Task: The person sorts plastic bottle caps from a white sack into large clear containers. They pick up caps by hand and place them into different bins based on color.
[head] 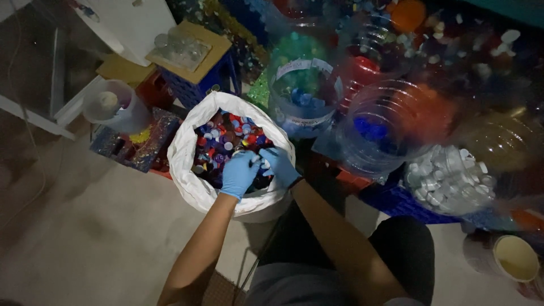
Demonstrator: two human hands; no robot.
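In the sack: a white woven plastic sack [190, 170] with its rim rolled down stood on the pale floor and held a heap of mixed plastic bottle caps [226, 139] in red, blue, white and purple.
Left hand: the left hand [239, 173], in a blue glove, lay palm down on the caps at the sack's 5 o'clock side, fingers curled into the heap; whether it gripped any cap could not be told.
Right hand: the right hand [279, 164], gloved in blue too, rested just beside the left, at its 3 o'clock, fingers bent among the caps; its grasp could not be told either.
At 1 o'clock of the sack: a clear plastic jug with a cut-open top [305, 93] held blue caps.
At 3 o'clock: a second clear jug [391, 122] lay tilted with a few blue caps inside, and beyond it a clear container of white caps [447, 178].
At 10 o'clock: a small translucent tub [113, 105] stood near a blue crate topped with a cardboard sheet [195, 59].
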